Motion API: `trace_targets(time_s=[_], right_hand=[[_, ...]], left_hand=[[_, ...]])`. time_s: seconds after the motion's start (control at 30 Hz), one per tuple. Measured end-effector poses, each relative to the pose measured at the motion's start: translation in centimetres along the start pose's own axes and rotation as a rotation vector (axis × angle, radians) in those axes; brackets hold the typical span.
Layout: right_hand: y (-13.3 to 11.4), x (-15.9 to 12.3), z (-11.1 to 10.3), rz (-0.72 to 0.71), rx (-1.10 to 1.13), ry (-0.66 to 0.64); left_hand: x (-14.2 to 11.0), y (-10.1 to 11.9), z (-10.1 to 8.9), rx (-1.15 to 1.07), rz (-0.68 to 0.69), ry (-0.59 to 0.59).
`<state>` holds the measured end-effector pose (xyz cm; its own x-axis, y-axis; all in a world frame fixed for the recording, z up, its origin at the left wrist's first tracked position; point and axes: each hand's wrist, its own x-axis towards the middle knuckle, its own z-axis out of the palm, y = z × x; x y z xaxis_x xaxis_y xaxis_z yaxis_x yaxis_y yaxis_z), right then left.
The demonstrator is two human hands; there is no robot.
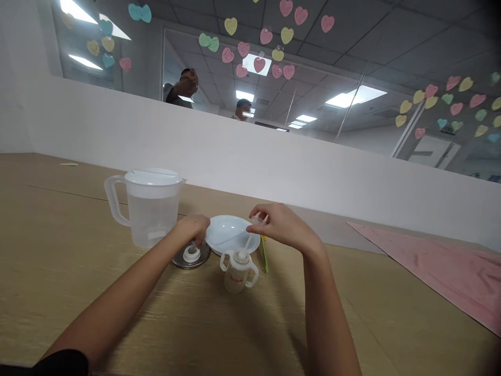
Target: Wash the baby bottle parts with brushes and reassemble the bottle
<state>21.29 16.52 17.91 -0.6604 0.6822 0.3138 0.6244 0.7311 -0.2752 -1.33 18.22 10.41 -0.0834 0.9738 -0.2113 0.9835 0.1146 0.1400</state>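
My left hand has its fingers closed and pointing down on the bottle nipple in a white collar. That collar sits on a small round metal dish. My right hand is raised over the right rim of a white bowl, fingers curled around a clear cap. In front of the bowl stands a two-handled baby bottle with red lettering. Its top has no cover, and a thin pale straw sticks up from it. A thin line lies across the bowl.
A translucent lidded pitcher holding clear liquid stands behind my left forearm. A green utensil lies right of the bowl, partly hidden. Pink cloth covers the table's right side. A white wall with windows above borders the back.
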Motion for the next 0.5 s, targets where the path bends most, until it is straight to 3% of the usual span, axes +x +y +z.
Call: trace_targets(time_s=[0.23,0.37,0.5], right_hand=[[0.2,1.5,2.6,0.029,-0.127,-0.228],[0.4,2.2,3.9,0.057,-0.164,-0.347],[0.6,2.5,4.4,-0.006,0.012,-0.242]], left_hand=[[-0.2,-0.1,0.3,-0.008,-0.068,-0.102],[-1.6,-0.2,-1.2,0.060,-0.019,0.053],[-4.6,1.0,-3.2,0.109,0.106,0.329]])
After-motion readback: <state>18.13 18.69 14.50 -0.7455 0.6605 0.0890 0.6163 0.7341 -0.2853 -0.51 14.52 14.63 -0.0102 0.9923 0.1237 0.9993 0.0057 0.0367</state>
